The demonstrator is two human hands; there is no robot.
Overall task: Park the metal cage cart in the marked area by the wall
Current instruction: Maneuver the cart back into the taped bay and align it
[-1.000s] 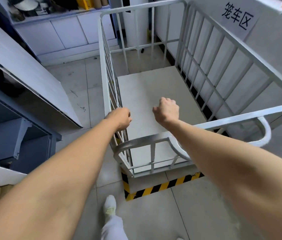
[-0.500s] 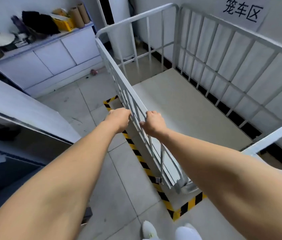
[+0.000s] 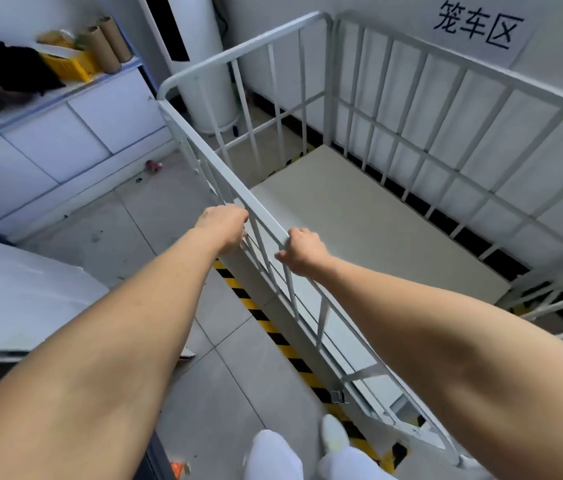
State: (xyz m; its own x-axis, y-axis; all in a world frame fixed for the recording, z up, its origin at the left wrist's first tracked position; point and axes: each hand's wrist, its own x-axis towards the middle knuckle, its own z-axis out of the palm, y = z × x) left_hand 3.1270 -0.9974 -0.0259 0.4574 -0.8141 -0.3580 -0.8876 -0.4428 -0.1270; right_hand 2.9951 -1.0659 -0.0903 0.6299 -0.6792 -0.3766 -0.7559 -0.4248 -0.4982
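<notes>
The white metal cage cart (image 3: 408, 98) stands against the wall, under a paper sign (image 3: 477, 26) with black characters. Its pale floor panel (image 3: 359, 220) is bare. Yellow-and-black floor tape (image 3: 266, 323) runs along the cart's near side and shows again at the far corner; the cart's base sits just inside that line. My left hand (image 3: 224, 226) and my right hand (image 3: 302, 251) both grip the top rail (image 3: 204, 147) of the cart's near side panel, a short way apart.
A white cabinet (image 3: 65, 147) with cardboard tubes, a yellow box and dark cloth on top lines the left. A tall white cylinder (image 3: 200, 64) stands in the corner. A white slab (image 3: 13, 292) juts in at the left. My shoes (image 3: 333, 436) are by the tape.
My view has swung from the cart's end to its long side. My right hand moved from the end frame onto the side rail beside my left. The cart now lies closer along the wall.
</notes>
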